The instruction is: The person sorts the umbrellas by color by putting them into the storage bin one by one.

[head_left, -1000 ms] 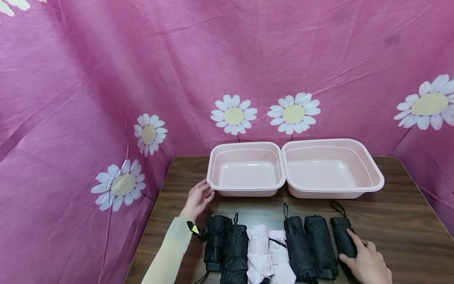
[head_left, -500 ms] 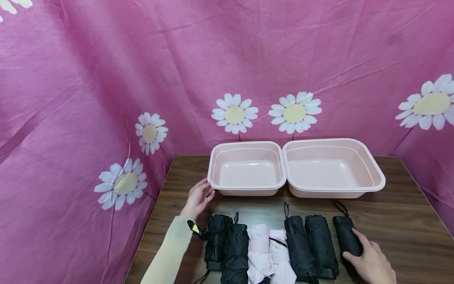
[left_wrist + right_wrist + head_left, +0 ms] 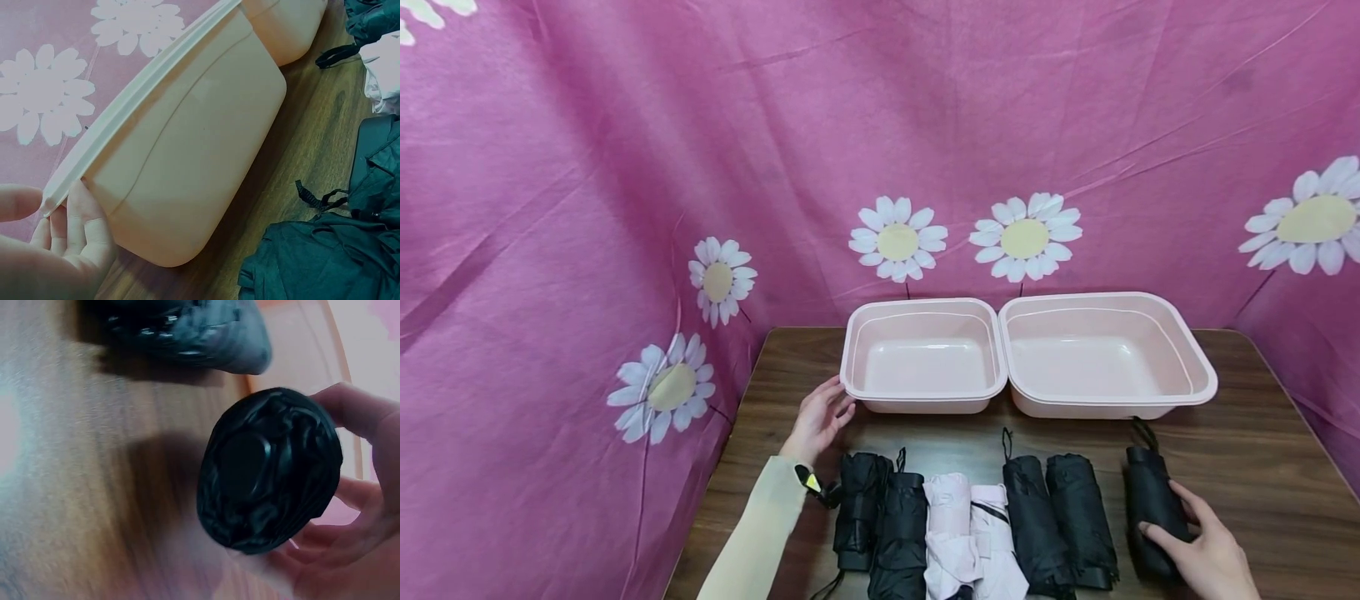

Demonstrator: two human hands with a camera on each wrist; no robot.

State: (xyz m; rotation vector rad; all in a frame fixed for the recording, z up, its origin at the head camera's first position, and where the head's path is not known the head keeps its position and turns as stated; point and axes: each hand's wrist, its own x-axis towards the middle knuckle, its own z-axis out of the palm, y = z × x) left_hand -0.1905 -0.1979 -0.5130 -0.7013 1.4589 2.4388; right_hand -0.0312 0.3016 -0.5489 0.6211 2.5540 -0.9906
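Observation:
My right hand [image 3: 1216,554] grips a folded black umbrella [image 3: 1152,508] around its sides, thumb on the near side. The right wrist view shows this umbrella [image 3: 269,472] end-on, raised off the wood. At the front left corner of the smaller pale pink basin [image 3: 922,406], my left hand [image 3: 817,421] holds the rim. In the left wrist view its fingers [image 3: 84,219] are tucked under the basin's lip. A row of folded umbrellas lies along the near side: black ones [image 3: 861,508] at the left, pale pink ones [image 3: 947,521] in the middle, black ones [image 3: 1078,517] at the right.
A larger pale pink basin [image 3: 1108,411] stands right beside the smaller one, at the back of the wooden table [image 3: 1247,442]. Nothing shows inside either basin. A pink cloth with daisies [image 3: 1026,240] hangs behind and at the sides.
My right hand has pulled the rightmost black umbrella away from the row, to the right and up off the table. The left hand has stayed at the smaller basin's corner.

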